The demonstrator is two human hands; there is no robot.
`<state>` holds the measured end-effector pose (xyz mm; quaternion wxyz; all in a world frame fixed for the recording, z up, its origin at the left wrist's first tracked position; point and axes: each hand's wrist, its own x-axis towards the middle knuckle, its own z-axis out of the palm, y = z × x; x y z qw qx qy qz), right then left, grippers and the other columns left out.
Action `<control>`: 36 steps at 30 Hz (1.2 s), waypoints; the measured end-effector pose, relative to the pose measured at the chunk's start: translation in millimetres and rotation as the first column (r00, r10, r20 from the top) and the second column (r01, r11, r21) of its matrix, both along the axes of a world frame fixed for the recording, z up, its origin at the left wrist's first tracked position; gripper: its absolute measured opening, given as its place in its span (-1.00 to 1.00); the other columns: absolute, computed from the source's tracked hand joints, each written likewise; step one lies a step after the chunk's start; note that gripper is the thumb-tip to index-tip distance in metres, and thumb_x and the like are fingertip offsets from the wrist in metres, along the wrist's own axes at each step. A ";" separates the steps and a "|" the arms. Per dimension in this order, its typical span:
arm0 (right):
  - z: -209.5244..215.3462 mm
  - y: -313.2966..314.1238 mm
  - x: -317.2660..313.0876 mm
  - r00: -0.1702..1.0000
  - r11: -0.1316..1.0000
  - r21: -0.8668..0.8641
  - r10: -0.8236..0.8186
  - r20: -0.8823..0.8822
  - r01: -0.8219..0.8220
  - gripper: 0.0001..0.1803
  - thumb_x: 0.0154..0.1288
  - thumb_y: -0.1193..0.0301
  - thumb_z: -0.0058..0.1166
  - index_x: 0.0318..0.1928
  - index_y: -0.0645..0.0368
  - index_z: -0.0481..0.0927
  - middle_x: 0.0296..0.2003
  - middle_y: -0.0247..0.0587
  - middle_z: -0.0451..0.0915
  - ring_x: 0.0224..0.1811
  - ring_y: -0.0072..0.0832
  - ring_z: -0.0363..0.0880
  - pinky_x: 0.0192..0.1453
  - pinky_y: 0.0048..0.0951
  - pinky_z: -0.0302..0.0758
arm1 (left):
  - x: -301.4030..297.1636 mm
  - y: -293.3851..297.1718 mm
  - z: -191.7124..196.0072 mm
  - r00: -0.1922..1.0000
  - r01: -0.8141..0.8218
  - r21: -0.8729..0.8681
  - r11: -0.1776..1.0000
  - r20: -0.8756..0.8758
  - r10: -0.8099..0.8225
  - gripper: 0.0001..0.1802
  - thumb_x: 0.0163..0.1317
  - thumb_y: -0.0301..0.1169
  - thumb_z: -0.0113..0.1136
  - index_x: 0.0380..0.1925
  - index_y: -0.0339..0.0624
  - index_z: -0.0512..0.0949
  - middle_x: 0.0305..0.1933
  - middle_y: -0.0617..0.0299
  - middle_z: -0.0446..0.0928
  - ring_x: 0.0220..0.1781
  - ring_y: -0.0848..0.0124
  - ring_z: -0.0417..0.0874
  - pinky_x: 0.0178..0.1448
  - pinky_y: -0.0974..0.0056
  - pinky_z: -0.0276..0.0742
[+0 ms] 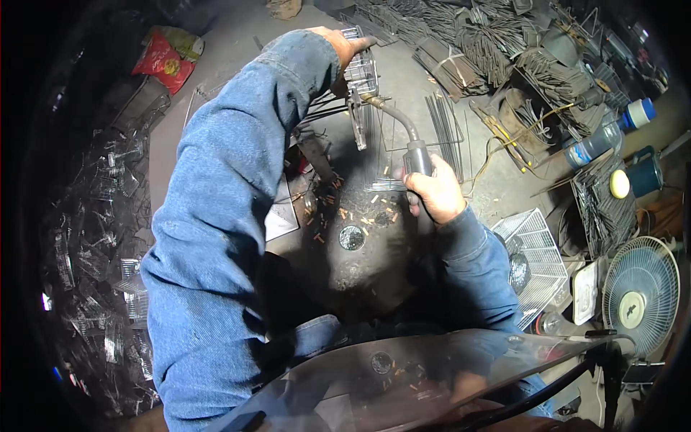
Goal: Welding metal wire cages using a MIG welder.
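My right hand (437, 190) is closed around the dark handle of a welding torch (416, 153). The torch's bent neck runs up and left, and its nozzle end is close to the lower edge of a small wire basket (362, 75). My left hand (344, 47) reaches far out and grips the top of that basket, one finger stretched along its upper side. The sleeve hides part of the grip. Just below the basket a metal clamp or jig piece (357, 122) hangs down. Whether the nozzle touches the wire, I cannot tell.
Bundles of metal wire (482, 47) pile up at the far right. Straight rods (443, 119) lie near the torch. A white wire basket (533, 248), a fan (639, 297) and a water bottle (594, 147) stand right. Finished-looking wire pieces (108, 288) heap up left. A transparent shield (403, 374) crosses below.
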<state>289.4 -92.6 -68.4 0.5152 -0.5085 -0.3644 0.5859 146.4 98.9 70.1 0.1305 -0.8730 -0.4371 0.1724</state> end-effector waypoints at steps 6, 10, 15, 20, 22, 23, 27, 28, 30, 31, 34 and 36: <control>23.2 -26.4 6.1 0.992 0.990 0.135 0.019 0.126 -0.036 -0.68 0.03 0.47 0.08 -0.15 0.22 0.41 -0.41 -0.33 0.48 -0.44 -0.61 0.42 -0.40 -0.54 0.42 | -0.6 -4.0 8.9 0.999 0.050 -0.001 0.999 0.007 -0.050 0.04 -0.35 -0.16 0.54 0.25 0.28 0.22 -0.06 0.08 0.56 0.00 0.14 0.59 0.05 0.13 0.53; 42.7 -26.0 1.5 0.970 0.987 0.135 -0.112 0.214 0.084 -0.67 0.03 0.48 0.06 -0.12 0.21 0.42 -0.42 -0.33 0.49 -0.47 -0.63 0.42 -0.40 -0.56 0.40 | 5.8 -4.4 11.0 1.000 0.010 0.002 1.000 0.006 -0.010 0.02 -0.33 -0.20 0.52 0.25 0.26 0.22 -0.06 0.07 0.55 -0.01 0.14 0.59 0.04 0.12 0.53; 48.8 -16.3 -10.5 0.975 0.990 0.071 -0.131 0.177 0.120 -0.67 0.07 0.51 0.00 -0.10 0.21 0.36 -0.39 -0.30 0.49 -0.68 -0.65 0.34 -0.74 -0.59 0.26 | 5.9 -3.5 8.6 1.000 0.022 0.026 0.999 0.019 -0.023 0.02 -0.33 -0.20 0.52 0.25 0.26 0.21 -0.05 0.08 0.55 -0.01 0.14 0.59 0.03 0.11 0.54; 48.0 -12.0 -17.0 0.977 0.995 0.054 -0.091 0.193 0.082 -0.69 0.09 0.45 0.06 -0.12 0.21 0.40 -0.50 -0.34 0.45 -0.68 -0.64 0.35 -0.68 -0.55 0.33 | -11.5 33.1 -15.3 1.000 0.001 0.064 0.998 0.022 -0.002 0.05 -0.38 -0.15 0.54 0.25 0.27 0.22 -0.06 0.10 0.56 -0.02 0.17 0.60 0.02 0.12 0.54; 45.2 -11.1 -11.9 0.972 0.992 0.064 -0.119 0.205 0.108 -0.69 0.10 0.46 0.05 -0.11 0.22 0.40 -0.49 -0.33 0.45 -0.67 -0.64 0.35 -0.66 -0.54 0.34 | -6.6 32.1 -6.3 0.854 0.273 -0.284 0.919 0.512 -0.095 -0.14 -0.16 -0.10 0.43 0.23 0.25 0.27 -0.06 0.14 0.57 -0.04 0.19 0.61 0.02 0.15 0.53; 43.2 -10.5 -8.7 0.967 0.989 0.077 -0.139 0.214 0.125 -0.69 0.10 0.47 0.04 -0.10 0.23 0.40 -0.48 -0.33 0.45 -0.66 -0.64 0.36 -0.64 -0.54 0.34 | 6.2 24.4 -13.7 0.990 0.128 0.073 0.989 0.044 -0.131 -0.43 0.15 -0.13 0.18 0.20 0.21 0.33 -0.06 0.19 0.58 -0.09 0.19 0.63 0.03 0.19 0.52; 33.9 -6.5 -18.1 0.961 0.969 0.236 -0.134 0.242 0.075 -0.68 0.10 0.49 0.04 -0.08 0.24 0.41 -0.44 -0.32 0.49 -0.60 -0.65 0.38 -0.57 -0.51 0.37 | -11.4 112.3 -77.5 0.711 0.639 0.181 0.748 0.233 -0.664 -0.54 0.37 -0.16 -0.15 0.22 -0.01 0.32 0.15 0.13 0.44 0.08 0.30 0.50 0.16 0.24 0.42; 38.0 -7.9 -17.9 0.969 0.978 0.194 -0.121 0.216 0.079 -0.67 0.09 0.49 0.04 -0.08 0.24 0.42 -0.43 -0.32 0.50 -0.59 -0.64 0.39 -0.55 -0.51 0.38 | -10.2 116.8 -79.5 0.675 0.699 0.307 0.645 0.013 -0.738 -0.52 0.34 -0.17 -0.11 0.23 -0.05 0.31 0.26 0.07 0.34 0.19 0.30 0.44 0.23 0.27 0.37; 42.1 -9.5 -17.5 0.975 0.985 0.150 -0.113 0.189 0.085 -0.66 0.09 0.49 0.04 -0.07 0.24 0.43 -0.42 -0.32 0.51 -0.57 -0.64 0.40 -0.54 -0.51 0.39 | -10.4 118.6 -76.9 0.730 0.643 0.051 0.764 0.263 -0.631 -0.53 0.31 -0.19 -0.06 0.20 -0.03 0.35 0.18 0.07 0.41 0.12 0.28 0.48 0.16 0.24 0.42; 43.6 -10.7 -17.3 0.973 0.988 0.125 -0.116 0.202 0.092 -0.66 0.09 0.49 0.05 -0.07 0.24 0.43 -0.41 -0.31 0.52 -0.55 -0.63 0.42 -0.51 -0.51 0.40 | -10.8 112.4 -67.6 0.775 0.577 -0.229 0.784 0.456 -0.437 -0.55 0.28 -0.21 -0.01 0.17 -0.02 0.38 0.10 0.07 0.47 0.05 0.26 0.53 0.10 0.21 0.46; 38.5 -10.2 -4.6 0.955 0.985 0.101 -0.164 0.246 0.143 -0.67 0.08 0.48 0.05 -0.08 0.24 0.44 -0.40 -0.29 0.53 -0.53 -0.60 0.45 -0.48 -0.50 0.42 | 7.7 45.8 -23.8 0.945 0.115 -0.143 0.983 0.320 -0.064 -0.56 0.15 -0.21 0.16 0.08 0.13 0.48 -0.14 0.09 0.60 -0.17 0.20 0.63 -0.08 0.14 0.54; 37.3 -9.8 -10.1 0.952 0.985 0.123 -0.148 0.269 0.118 -0.67 0.08 0.48 0.06 -0.09 0.24 0.45 -0.39 -0.28 0.54 -0.52 -0.59 0.46 -0.48 -0.50 0.43 | -2.1 17.6 1.0 0.981 0.177 -0.038 0.983 0.088 -0.173 -0.47 0.00 -0.09 0.29 0.04 0.18 0.51 -0.12 0.13 0.60 -0.11 0.17 0.62 -0.02 0.14 0.52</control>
